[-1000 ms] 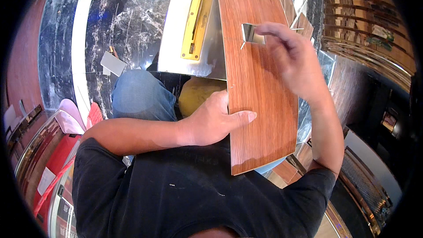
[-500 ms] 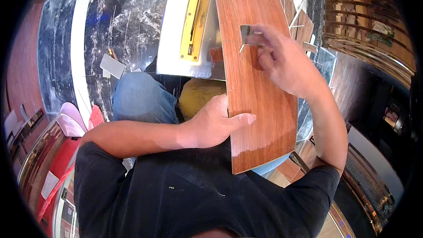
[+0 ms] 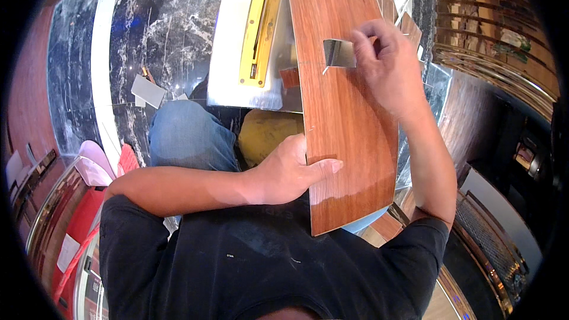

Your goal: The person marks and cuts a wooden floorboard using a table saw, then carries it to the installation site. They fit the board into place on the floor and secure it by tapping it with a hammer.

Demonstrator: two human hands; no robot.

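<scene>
A long reddish wood-grain plank lies lengthwise over my lap and a silver metal box with a yellow slotted fitting. My left hand grips the plank's left edge, thumb on top. A shiny, dark square sits in the plank's upper half, with a thin pale sliver at its lower-left corner; I cannot tell whether it is a cut-out or a metal piece. My right hand is closed, fingers curled at the square's right side; anything inside them is hidden.
Grey offcuts lie on black marbled tiles at left. More wood pieces and thin strips are behind the plank. Slatted glossy stock stands at upper right. Pink and red items are at lower left. My jeans-clad knee is beside a yellow object.
My right hand moved in leftward over the square, then back right and slightly up, fingers more tightly curled. The plank and square shifted slightly. My left hand keeps its grip.
</scene>
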